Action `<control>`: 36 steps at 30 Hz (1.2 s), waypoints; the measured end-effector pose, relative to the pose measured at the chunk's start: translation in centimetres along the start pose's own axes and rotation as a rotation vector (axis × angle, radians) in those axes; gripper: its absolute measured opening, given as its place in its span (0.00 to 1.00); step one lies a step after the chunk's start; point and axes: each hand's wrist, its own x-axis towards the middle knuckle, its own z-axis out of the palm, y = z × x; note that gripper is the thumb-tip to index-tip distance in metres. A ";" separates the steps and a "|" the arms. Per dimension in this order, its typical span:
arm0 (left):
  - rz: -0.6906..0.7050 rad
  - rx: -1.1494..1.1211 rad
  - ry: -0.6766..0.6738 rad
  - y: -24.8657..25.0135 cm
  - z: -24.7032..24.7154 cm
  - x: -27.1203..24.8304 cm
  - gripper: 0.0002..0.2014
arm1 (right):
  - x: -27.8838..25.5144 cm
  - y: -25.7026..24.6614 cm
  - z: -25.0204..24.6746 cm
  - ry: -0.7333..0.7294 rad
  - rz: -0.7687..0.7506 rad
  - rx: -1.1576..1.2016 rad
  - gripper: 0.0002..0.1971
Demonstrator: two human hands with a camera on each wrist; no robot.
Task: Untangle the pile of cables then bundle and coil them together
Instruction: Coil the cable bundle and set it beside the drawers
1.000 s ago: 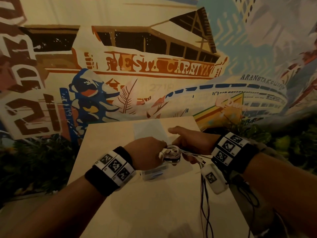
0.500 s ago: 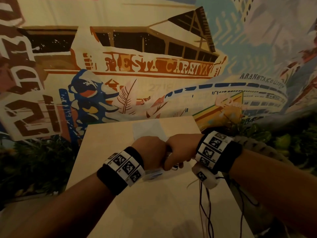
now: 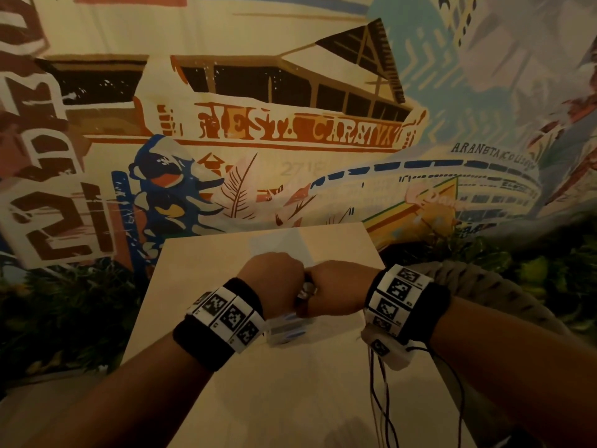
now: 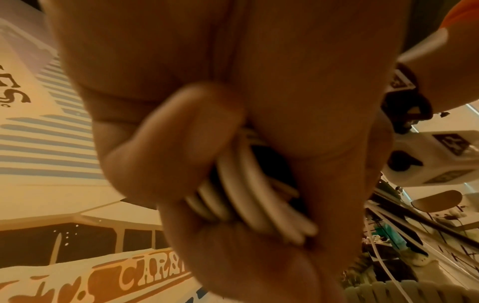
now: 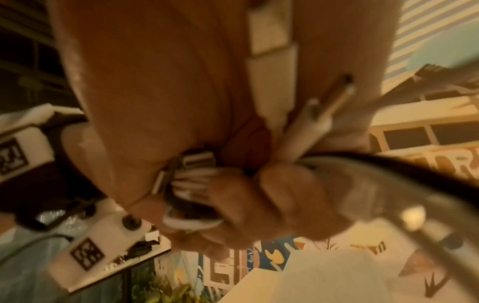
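Observation:
Both fists meet above the middle of the light wooden table [image 3: 290,399]. My left hand [image 3: 274,279] grips a coiled bundle of white cables [image 4: 249,188], its fingers [image 4: 181,143] curled round the loops. Pressed against it, my right hand [image 3: 339,292] holds the same cable bundle [image 3: 307,291], of which only a sliver shows between the fists. In the right wrist view, white cable ends and USB plugs [image 5: 197,162] stick out between my curled fingers [image 5: 259,194], and a loose cable end [image 5: 334,100] points up and away.
A painted mural wall [image 3: 290,140] stands right behind the table's far edge. A clear plastic box [image 3: 287,329] lies on the table under my left wrist. Thin dark wires [image 3: 381,399] hang from my right wristband. Green plants [image 3: 64,312] flank the table.
My right hand has swung left and turned over, from an open reach beside the coil to a fist against my left hand. The coil, plainly visible a second ago, is now almost hidden.

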 end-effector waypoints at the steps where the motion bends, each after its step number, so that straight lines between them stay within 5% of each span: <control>1: -0.003 -0.014 0.004 -0.1 0.1 0.0 0.13 | 0.1 -0.1 0.0 0.006 -0.005 -0.005 0.14; 6: -0.022 -0.078 -0.003 -0.4 1.0 0.1 0.15 | 0.7 -0.4 0.6 0.057 -0.013 -0.173 0.13; 15: 0.014 -0.215 0.032 -1.8 1.7 -1.6 0.17 | 0.3 0.0 1.3 0.005 -0.098 0.043 0.12; 21: 0.099 -0.544 -0.051 -3.8 5.3 -2.8 0.41 | 0.0 0.4 2.9 -0.103 -0.070 0.109 0.07; 25: 0.216 -0.903 0.050 -3.7 8.7 -3.0 0.56 | -0.4 0.1 2.0 -0.107 -0.106 0.272 0.11; 27: 0.280 -1.030 0.183 -3.0 9.4 -2.8 0.53 | -0.6 -0.5 1.9 -0.127 -0.146 0.364 0.05; 32: 0.372 -1.319 0.586 -0.1 7.7 -2.9 0.27 | -1.1 -1.6 2.0 -0.072 -0.270 0.713 0.17; 34: 0.335 -1.474 0.641 0.6 6.5 -3.0 0.11 | -1.0 -1.3 2.0 -0.053 -0.268 0.759 0.13; 36: 0.289 -1.551 0.657 0.7 5.7 -3.1 0.11 | -0.8 -1.2 2.3 -0.042 -0.291 0.773 0.05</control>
